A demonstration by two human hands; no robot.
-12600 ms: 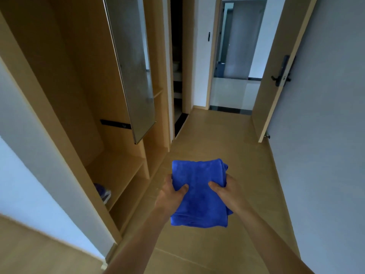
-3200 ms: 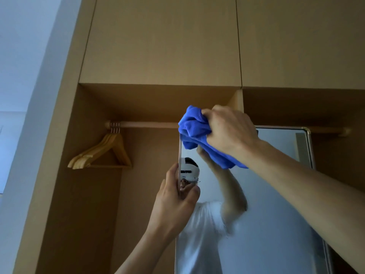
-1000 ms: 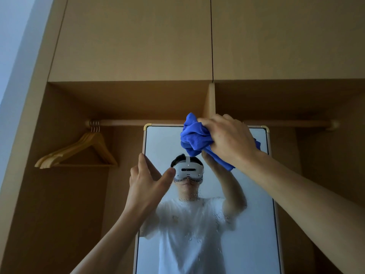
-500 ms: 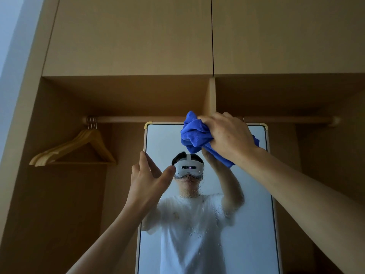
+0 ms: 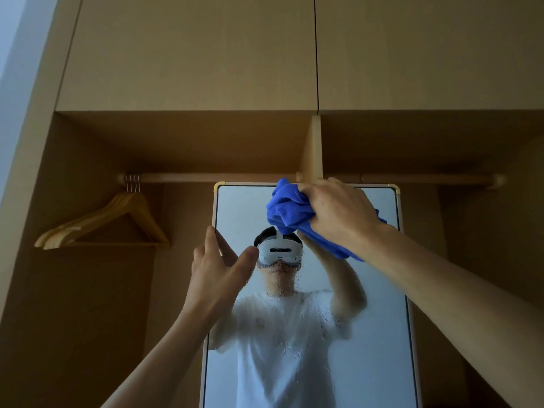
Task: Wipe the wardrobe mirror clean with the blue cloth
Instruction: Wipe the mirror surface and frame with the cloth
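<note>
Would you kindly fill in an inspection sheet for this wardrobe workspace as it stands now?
Surface: mirror, upright, droplets across its middle.
Job's things: blue cloth, bunched near the mirror's top edge.
Clutter: wooden hangers on the rail.
Grips: right hand grips the cloth; left hand, fingers straight, at the mirror's left edge.
Cables: nothing seen.
Surroundings: wardrobe, upper cupboard doors closed.

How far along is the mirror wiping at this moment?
Barely begun. Done: the blue cloth is up at the mirror's top edge. In hand: the right hand grips it bunched there; the left hand touches the left edge. Left: droplets speckle the glass from the middle down, so most of the mirror needs wiping.
</note>
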